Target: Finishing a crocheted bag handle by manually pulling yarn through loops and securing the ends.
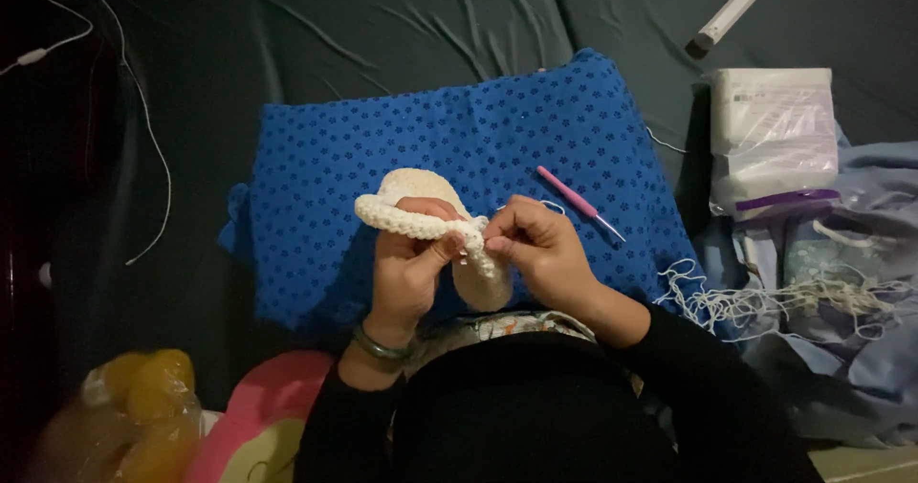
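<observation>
My left hand (406, 268) grips a cream crocheted piece (421, 217), shaped like a small shoe, by its thick rim. My right hand (535, 244) pinches the same piece at the rim's right end, fingers closed, with a thin strand of yarn looping past its knuckles. Both hands are held over a blue pillow (382, 139) with a dark paw pattern. A pink crochet hook (579, 202) lies loose on the pillow, just right of my right hand.
A tangle of cream yarn (765, 301) spreads to the right over light blue cloth. A white plastic-wrapped packet (773, 134) sits at the upper right, a white cable (143, 129) at left, and pink and yellow soft things (191, 416) at lower left.
</observation>
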